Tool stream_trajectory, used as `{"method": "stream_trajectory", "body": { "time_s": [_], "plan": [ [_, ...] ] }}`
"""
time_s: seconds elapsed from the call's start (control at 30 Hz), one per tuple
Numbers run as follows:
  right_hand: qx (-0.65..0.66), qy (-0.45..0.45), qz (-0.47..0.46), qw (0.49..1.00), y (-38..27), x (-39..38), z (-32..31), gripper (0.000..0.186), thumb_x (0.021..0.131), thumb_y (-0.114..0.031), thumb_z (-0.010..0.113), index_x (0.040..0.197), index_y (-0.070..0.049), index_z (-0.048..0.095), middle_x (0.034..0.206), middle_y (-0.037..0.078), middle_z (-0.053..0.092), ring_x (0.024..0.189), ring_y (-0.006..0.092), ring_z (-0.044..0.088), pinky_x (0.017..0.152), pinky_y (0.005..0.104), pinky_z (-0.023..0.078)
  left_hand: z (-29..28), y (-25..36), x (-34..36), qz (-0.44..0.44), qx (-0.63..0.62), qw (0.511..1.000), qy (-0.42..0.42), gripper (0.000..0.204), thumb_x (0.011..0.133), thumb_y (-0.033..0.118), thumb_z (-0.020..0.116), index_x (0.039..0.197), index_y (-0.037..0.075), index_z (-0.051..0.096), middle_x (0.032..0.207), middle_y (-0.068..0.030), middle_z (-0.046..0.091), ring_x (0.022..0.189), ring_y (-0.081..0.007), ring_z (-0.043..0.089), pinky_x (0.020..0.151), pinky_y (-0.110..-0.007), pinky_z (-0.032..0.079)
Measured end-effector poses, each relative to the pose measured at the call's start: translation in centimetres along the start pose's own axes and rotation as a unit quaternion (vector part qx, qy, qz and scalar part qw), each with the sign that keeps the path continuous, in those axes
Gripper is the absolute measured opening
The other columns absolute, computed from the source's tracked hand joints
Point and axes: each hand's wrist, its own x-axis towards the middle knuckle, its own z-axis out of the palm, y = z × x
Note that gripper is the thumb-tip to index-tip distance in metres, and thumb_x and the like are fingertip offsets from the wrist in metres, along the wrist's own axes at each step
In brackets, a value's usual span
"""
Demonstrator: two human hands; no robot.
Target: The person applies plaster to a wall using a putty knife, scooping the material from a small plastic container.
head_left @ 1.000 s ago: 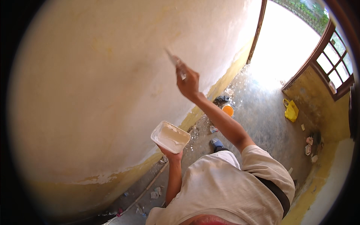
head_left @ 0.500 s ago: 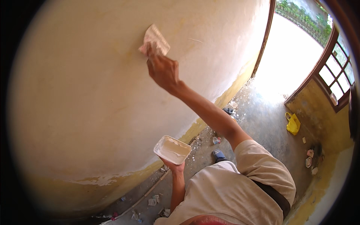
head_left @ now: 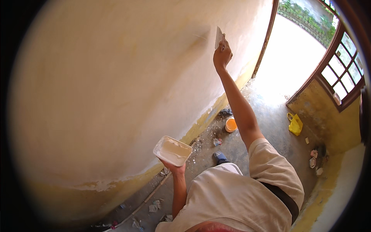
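My left hand point(head_left: 174, 167) holds up a white rectangular tub point(head_left: 172, 151) from below, its fingers mostly hidden under it. Pale putty point(head_left: 176, 150) coats the inside of the tub. With my arm stretched out up and to the right, my right hand point(head_left: 223, 56) grips a putty knife point(head_left: 218, 37). The blade is seen nearly edge-on, close to the whitish wall point(head_left: 127, 85); I cannot tell whether it touches. A thin light mark shows on the wall to the left of the blade.
Beyond the wall's right end is a bright doorway point(head_left: 290, 50) with a dark frame. An orange-topped bucket point(head_left: 230, 125), a yellow bag point(head_left: 295, 124) and scraps of litter lie about the grey floor point(head_left: 266, 112). A long pole point(head_left: 143, 203) runs along the wall's foot.
My right hand has swung right along the wall with the putty knife, turning the blade from broad to edge-on. The tub in my left hand has shifted slightly left. The orange-topped bucket now shows.
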Motion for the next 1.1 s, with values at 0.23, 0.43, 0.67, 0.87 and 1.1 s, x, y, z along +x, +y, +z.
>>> {"method": "stream_trajectory", "body": {
  "time_s": [0.23,0.43,0.67,0.87,1.1],
  "plan": [
    [0.045,-0.019,-0.148,0.988,-6.0,-9.8,3.4,0.033,0.095,-0.008,0.057,0.127,-0.008,0.064,0.105,0.015,0.072,0.087,0.0291,0.072,0.074,0.0358,0.055,-0.1,1.1,-1.0,0.017,-0.032,0.999,0.018,0.055,0.099,0.059,0.041,0.136,0.020,0.051,0.134,0.0004,0.057,0.125,-0.0231,0.053,0.106,-0.045,0.043],
    [0.111,-0.204,-0.357,0.905,-10.1,-23.8,0.4,0.050,0.081,0.005,0.064,0.129,-0.006,0.059,0.116,0.015,0.069,0.095,0.0300,0.072,0.072,0.0394,0.061,0.5,1.6,-1.2,0.019,0.032,0.999,0.005,0.058,0.098,0.063,0.041,0.136,0.021,0.051,0.134,0.0010,0.057,0.124,-0.0226,0.054,0.106,-0.045,0.043],
    [0.095,-0.064,-0.301,0.947,-10.5,-14.2,-0.9,0.034,0.095,0.003,0.054,0.128,-0.001,0.061,0.112,0.020,0.070,0.100,0.0296,0.071,0.079,0.0341,0.058,-2.4,2.8,-0.3,-0.020,-0.040,0.998,-0.037,0.055,0.098,0.060,0.041,0.136,0.022,0.052,0.133,0.0010,0.058,0.123,-0.0227,0.054,0.106,-0.047,0.042],
    [-0.012,-0.046,-0.256,0.965,-12.4,-4.9,4.7,0.046,0.091,-0.004,0.058,0.137,-0.010,0.056,0.111,0.020,0.070,0.078,0.0314,0.071,0.065,0.0383,0.056,-1.7,3.1,-1.6,-0.028,-0.048,0.998,-0.003,0.053,0.098,0.059,0.043,0.134,0.021,0.054,0.130,0.0015,0.060,0.121,-0.0229,0.056,0.104,-0.045,0.045],
    [0.078,-0.238,-0.430,0.867,-15.2,-23.7,2.1,0.065,0.082,0.000,0.063,0.144,-0.008,0.045,0.133,0.021,0.058,0.110,0.0338,0.066,0.067,0.0401,0.061,-0.9,4.8,-3.7,-0.010,-0.028,1.000,-0.006,0.054,0.099,0.059,0.040,0.135,0.020,0.053,0.131,0.0003,0.059,0.121,-0.0232,0.056,0.105,-0.045,0.044]
  ]
}}
